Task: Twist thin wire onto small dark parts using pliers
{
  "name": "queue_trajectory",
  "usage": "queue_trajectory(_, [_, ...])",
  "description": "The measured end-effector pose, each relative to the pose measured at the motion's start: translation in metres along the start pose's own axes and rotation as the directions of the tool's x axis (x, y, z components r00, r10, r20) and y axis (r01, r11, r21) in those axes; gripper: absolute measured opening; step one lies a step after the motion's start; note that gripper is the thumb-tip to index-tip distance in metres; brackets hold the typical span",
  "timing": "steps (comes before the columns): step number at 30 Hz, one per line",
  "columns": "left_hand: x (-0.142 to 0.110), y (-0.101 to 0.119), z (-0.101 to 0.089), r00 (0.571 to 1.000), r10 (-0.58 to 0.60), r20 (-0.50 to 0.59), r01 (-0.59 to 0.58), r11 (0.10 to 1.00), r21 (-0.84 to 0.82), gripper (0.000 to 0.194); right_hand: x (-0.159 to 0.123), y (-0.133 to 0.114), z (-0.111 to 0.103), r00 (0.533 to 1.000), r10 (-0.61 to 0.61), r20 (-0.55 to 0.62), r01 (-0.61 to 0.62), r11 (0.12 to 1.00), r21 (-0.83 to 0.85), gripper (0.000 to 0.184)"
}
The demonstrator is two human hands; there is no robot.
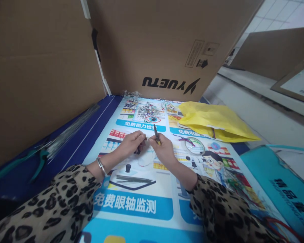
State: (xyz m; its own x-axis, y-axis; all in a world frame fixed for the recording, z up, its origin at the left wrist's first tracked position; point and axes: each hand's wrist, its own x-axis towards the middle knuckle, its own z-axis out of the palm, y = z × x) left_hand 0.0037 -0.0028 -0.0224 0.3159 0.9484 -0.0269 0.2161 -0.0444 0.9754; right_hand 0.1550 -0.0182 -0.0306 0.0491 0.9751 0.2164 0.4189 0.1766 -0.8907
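Observation:
My left hand (133, 143), with a silver bangle at the wrist, is closed in a pinch over the printed sheet (164, 206). Whatever lies between its fingertips is too small to make out. Close beside it, my right hand (163, 148) is wrapped round a slim dark tool with a pointed tip (155, 131), which points up and away from me. A yellowish part of that tool shows at the fingers; its exact kind is unclear. Below the hands, thin dark rods (134, 179) lie on the sheet. To the right rests a clear round ring-shaped dish (194, 145) with coloured strands.
Tall cardboard panels (152, 44) stand at the back and left. Green-handled pliers (40, 162) and a bundle of thin wires (68, 131) lie left. Tangled wire pieces (152, 109) sit at the back. A yellow bag (212, 118) and a teal box (276, 179) are on the right.

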Motion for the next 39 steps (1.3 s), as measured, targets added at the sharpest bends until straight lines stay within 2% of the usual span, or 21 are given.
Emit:
queue_trajectory(4, [-0.0004, -0.0011, -0.0014, 1.0, 0.009, 0.011, -0.009, 1.0, 0.015, 0.025, -0.0002, -0.0013, -0.0007, 1.0, 0.012, -0.01, -0.012, 1.0, 0.016, 0.012])
queue_trajectory(9, [-0.0012, -0.0031, 0.0004, 0.995, 0.007, -0.095, -0.001, 0.998, 0.063, 0.023, -0.0005, -0.0002, -0.0006, 0.999, 0.035, 0.022, -0.037, 0.997, 0.073, 0.018])
queue_trajectory(12, [-0.0016, -0.0031, 0.0013, 0.993, 0.009, -0.12, 0.001, 0.997, 0.082, 0.023, -0.0006, 0.0015, 0.0001, 0.999, 0.04, 0.002, -0.04, 0.998, 0.054, 0.016])
queue_trajectory(22, [-0.0037, 0.0005, 0.0016, 0.992, 0.029, -0.126, -0.005, 0.983, 0.184, 0.02, -0.0012, -0.0002, -0.0022, 0.999, -0.013, 0.038, 0.014, 1.0, -0.026, 0.01])
queue_trajectory(39, [-0.0035, 0.003, -0.001, 0.996, 0.044, -0.082, -0.02, 0.961, 0.275, 0.019, -0.0015, 0.0035, -0.0007, 0.998, -0.051, 0.036, 0.052, 0.998, -0.019, 0.009])
